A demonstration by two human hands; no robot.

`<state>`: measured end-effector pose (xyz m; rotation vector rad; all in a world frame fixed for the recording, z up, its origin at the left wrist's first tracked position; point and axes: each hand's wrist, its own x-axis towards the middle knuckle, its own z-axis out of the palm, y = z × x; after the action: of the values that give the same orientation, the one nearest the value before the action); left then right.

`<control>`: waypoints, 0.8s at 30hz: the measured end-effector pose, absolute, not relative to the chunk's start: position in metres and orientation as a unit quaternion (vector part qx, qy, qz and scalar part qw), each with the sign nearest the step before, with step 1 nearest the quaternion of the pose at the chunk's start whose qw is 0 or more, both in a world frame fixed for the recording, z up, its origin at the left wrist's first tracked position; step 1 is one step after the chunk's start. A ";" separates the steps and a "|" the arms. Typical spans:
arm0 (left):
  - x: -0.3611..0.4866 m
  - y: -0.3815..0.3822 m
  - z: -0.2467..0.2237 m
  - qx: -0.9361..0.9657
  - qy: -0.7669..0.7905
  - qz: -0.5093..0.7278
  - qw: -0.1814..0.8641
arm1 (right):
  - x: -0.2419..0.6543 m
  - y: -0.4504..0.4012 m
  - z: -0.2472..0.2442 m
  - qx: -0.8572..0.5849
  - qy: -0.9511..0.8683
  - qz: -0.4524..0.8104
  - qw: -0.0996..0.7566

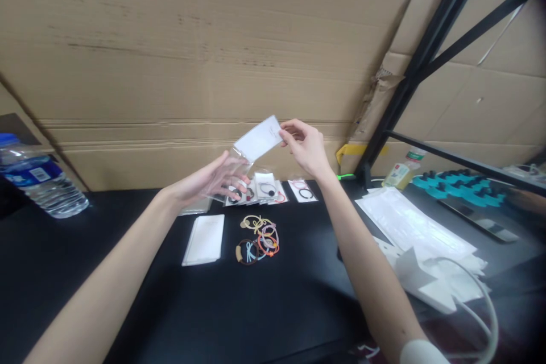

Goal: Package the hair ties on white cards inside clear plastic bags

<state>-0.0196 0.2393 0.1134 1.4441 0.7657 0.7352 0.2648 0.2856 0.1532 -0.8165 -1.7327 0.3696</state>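
Note:
My right hand (303, 145) pinches the upper right corner of a white card (259, 139) between thumb and fingers, raised above the table. A clear plastic bag (219, 176) hangs from the card's lower left end; how much of the card is inside it I cannot tell. My left hand (209, 179) holds the bag, its fingers showing through the plastic. Below lie a stack of white cards (205, 240) and a loose group of coloured hair ties (260, 239). Behind my left fingers are several bagged cards with hair ties (267, 189); another bagged hair tie (302, 190) lies to their right.
A water bottle (38, 176) stands at the left. Cardboard (191, 68) walls the back of the black table (256, 307). At the right are a black metal frame (409, 79), clear bags (409, 222), a white cable (490, 307), a small bottle (403, 170) and teal holders (460, 185).

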 end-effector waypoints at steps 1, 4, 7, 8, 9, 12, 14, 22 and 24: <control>-0.019 0.239 0.113 0.628 0.331 0.321 0.627 | 0.265 0.285 0.153 -0.347 -0.738 0.150 0.559; -0.016 0.239 0.113 0.618 0.325 0.332 0.635 | 0.265 0.285 0.153 -0.344 -0.747 0.138 0.551; -0.015 0.239 0.114 0.614 0.315 0.336 0.641 | 0.266 0.285 0.153 -0.354 -0.747 0.129 0.548; -0.015 0.239 0.114 0.616 0.314 0.337 0.639 | 0.266 0.285 0.153 -0.360 -0.746 0.125 0.547; -0.015 0.238 0.115 0.618 0.316 0.336 0.636 | 0.266 0.286 0.153 -0.366 -0.744 0.119 0.546; -0.014 0.237 0.116 0.630 0.325 0.330 0.623 | 0.267 0.286 0.154 -0.376 -0.742 0.104 0.545; -0.013 0.236 0.116 0.635 0.326 0.326 0.620 | 0.267 0.286 0.154 -0.376 -0.739 0.099 0.550; -0.010 0.236 0.112 0.640 0.304 0.309 0.634 | 0.264 0.285 0.152 -0.359 -0.753 0.105 0.541; -0.010 0.237 0.111 0.642 0.303 0.316 0.630 | 0.259 0.285 0.150 -0.343 -0.761 0.118 0.539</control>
<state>-0.0095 0.2369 0.1114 1.4700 0.6939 0.7232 0.2592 0.2849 0.1504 -0.8154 -1.8091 0.2813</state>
